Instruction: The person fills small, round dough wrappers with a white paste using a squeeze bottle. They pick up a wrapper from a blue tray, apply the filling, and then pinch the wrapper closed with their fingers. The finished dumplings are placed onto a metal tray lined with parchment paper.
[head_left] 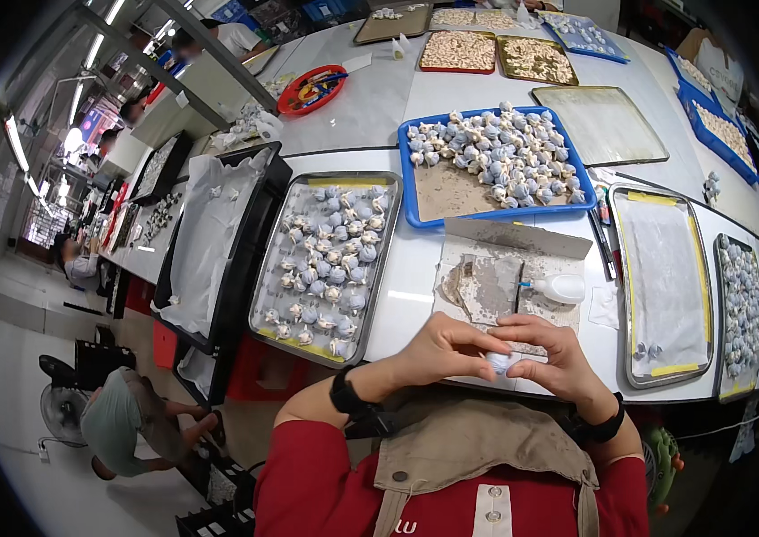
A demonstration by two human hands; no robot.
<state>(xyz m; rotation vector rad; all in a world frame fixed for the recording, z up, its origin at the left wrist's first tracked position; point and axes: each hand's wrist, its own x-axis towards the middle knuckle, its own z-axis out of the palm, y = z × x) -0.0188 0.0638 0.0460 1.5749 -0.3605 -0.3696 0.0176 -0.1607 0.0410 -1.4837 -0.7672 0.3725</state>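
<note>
Close to my body, over the table's front edge, a small round blue-grey figurine is pinched between both hands. My left hand is closed on its left side with thumb and fingertips. From the right, my right hand grips it the same way; part of the figurine is hidden by the fingers. Just beyond the hands lies a stained cardboard tray. On it are a white squeeze bottle with a blue tip, lying on its side, and a thin dark stick.
Behind the cardboard, a blue tray holds many similar figurines. A metal tray of figurines stands left, beside stacked black crates. Right are a paper-lined tray and another full tray. A red basin sits farther back.
</note>
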